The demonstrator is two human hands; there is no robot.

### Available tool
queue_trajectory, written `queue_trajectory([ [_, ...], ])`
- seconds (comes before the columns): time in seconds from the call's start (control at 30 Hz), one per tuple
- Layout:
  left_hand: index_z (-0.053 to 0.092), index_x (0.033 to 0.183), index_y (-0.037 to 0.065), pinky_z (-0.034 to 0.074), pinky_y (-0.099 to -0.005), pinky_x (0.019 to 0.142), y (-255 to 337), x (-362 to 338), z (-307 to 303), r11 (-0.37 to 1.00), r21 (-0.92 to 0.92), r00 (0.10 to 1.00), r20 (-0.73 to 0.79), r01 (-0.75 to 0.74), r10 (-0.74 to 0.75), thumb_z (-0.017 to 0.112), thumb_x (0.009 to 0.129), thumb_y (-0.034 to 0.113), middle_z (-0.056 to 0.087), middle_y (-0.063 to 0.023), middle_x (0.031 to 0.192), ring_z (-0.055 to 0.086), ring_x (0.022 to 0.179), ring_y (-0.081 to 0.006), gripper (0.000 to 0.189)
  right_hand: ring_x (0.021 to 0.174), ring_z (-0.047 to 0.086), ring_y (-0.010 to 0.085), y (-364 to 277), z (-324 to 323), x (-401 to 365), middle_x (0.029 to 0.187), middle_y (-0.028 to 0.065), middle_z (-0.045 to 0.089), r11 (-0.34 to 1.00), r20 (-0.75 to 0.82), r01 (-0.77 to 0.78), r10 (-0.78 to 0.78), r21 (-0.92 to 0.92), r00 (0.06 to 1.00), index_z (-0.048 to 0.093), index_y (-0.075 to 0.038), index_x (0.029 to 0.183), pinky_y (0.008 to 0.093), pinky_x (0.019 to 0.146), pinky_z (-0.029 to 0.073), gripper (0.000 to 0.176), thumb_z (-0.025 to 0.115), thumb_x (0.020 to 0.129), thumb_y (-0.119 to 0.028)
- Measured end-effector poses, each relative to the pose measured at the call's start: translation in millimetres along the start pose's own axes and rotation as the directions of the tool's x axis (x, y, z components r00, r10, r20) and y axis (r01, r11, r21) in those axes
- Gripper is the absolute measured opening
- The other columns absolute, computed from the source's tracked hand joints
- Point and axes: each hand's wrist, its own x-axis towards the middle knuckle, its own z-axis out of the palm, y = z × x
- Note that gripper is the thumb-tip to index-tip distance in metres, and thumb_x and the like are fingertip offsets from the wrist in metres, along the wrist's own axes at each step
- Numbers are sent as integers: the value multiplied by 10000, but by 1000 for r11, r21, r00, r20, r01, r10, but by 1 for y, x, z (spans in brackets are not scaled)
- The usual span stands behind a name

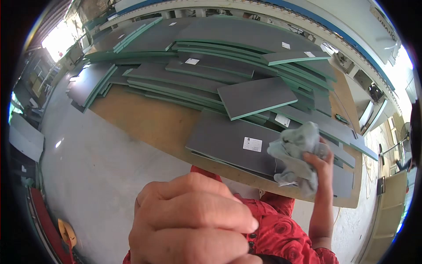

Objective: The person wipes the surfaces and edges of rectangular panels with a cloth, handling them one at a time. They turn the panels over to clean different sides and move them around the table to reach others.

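Note:
My right hand [321,160] grips a crumpled pale grey-green rag [296,154], raised over the right part of the nearest dark grey panel. My left hand [193,220] is very close to the camera, its fingers curled closed. Whatever it may hold is hidden behind the knuckles. Beneath the rag lies the dark grey panel [215,134], flat at the table's front edge, with a white printed label [252,144] on it. Behind that, a smaller grey panel [258,95] with green edges rests at an angle on the stacks.
Stacks of green-edged grey panels [176,86] cover much of the brown table [140,110]. A green-handled tool [341,119] lies near the table's right side. A long machine with a blue strip [325,24] stands behind. Pale concrete floor [96,176] spreads at the left.

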Motion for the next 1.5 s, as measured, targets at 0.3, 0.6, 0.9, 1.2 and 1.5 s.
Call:
queue_trajectory([
  [0.3, 490, 789, 93, 411, -287, 466, 17, 10, -11, 902, 117, 903, 172, -415, 393, 443, 942, 394, 517, -70, 759, 506, 643, -187, 341, 1133, 424, 368, 70, 58, 5, 1316, 162, 433, 367, 285, 329, -169, -870, 943, 477, -128, 1316, 473, 956, 332, 737, 723, 674, -394],
  [0.6, 484, 757, 91, 350, -263, 427, 32, -10, -14, 980, 184, 995, 85, -72, 57, 536, 654, 84, 505, -64, 698, 431, 606, -178, 115, 1101, 457, 363, 73, 57, 7, 1288, 154, 462, 375, 286, 342, -199, -862, 937, 520, -112, 1270, 463, 913, 401, 633, 708, 691, -287],
  [0.9, 546, 835, 4, 408, -245, 461, -158, -49, 29, 681, -18, 678, -78, 732, -731, 663, 834, 241, 547, -17, 663, 532, 623, -79, 264, 893, 565, 337, 80, 49, 15, 1091, 118, 575, 429, 398, 556, -406, -711, 822, 603, -149, 1150, 430, 778, 492, 531, 642, 623, -101],
  [1.2, 509, 1105, 2, 564, -379, 645, -288, -107, 48, -45, -271, 1, 166, 962, -986, 653, 830, 257, 584, -197, 951, 631, 798, -288, 402, 914, 590, 333, 63, 28, 10, 1003, 112, 622, 712, 629, 617, -318, -335, 709, 656, -120, 1057, 391, 778, 493, 497, 685, 569, -28],
  [1.5, 581, 1008, 55, 563, -404, 646, -306, -109, 74, -176, -518, -58, 236, 837, -970, 705, 773, 181, 603, -132, 945, 624, 769, -292, 294, 839, 595, 118, 42, -26, -4, 937, 42, 650, 996, 290, -50, 27, 74, 957, 613, 23, 1100, 268, 794, 475, 422, 675, 683, 38],
])
